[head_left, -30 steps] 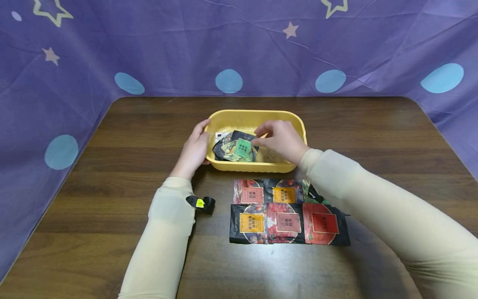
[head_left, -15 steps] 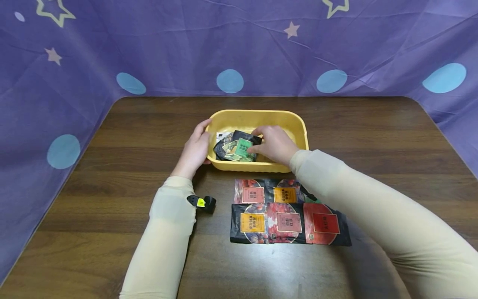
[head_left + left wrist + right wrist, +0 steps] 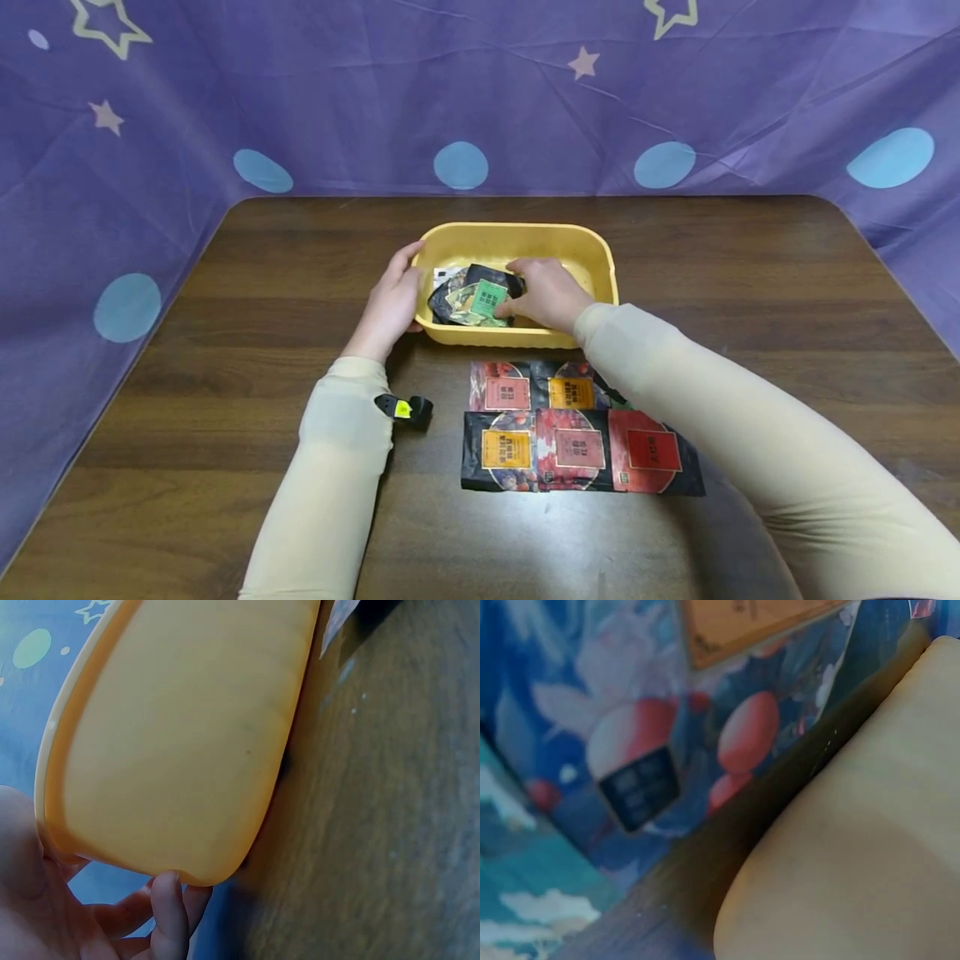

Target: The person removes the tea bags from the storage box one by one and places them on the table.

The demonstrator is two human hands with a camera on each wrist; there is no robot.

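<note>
My left hand point(image 3: 390, 304) grips the left end of the yellow basket point(image 3: 517, 336), and in the left wrist view its fingers curl at the basket's edge point(image 3: 180, 787). Inside the basket my right hand point(image 3: 551, 293) has thumb and fingers at the right side of a black packet with a green label point(image 3: 487, 297), pinching its edge. That packet lies over other packets at the basket's left. The right wrist view shows no hand, only the basket wall point(image 3: 855, 847) and a close packet point(image 3: 637, 735).
In front of the basket, packets lie in two rows: the near row has an orange-label packet point(image 3: 506, 450), a pink-label one point(image 3: 576, 450) and a red-label one point(image 3: 651, 452). My right sleeve partly covers the back row. A purple curtain point(image 3: 525, 100) hangs behind the table point(image 3: 300, 250).
My right hand has moved left and slightly down inside the basket, from beside the green-label packet onto its right edge. My left hand stays on the basket.
</note>
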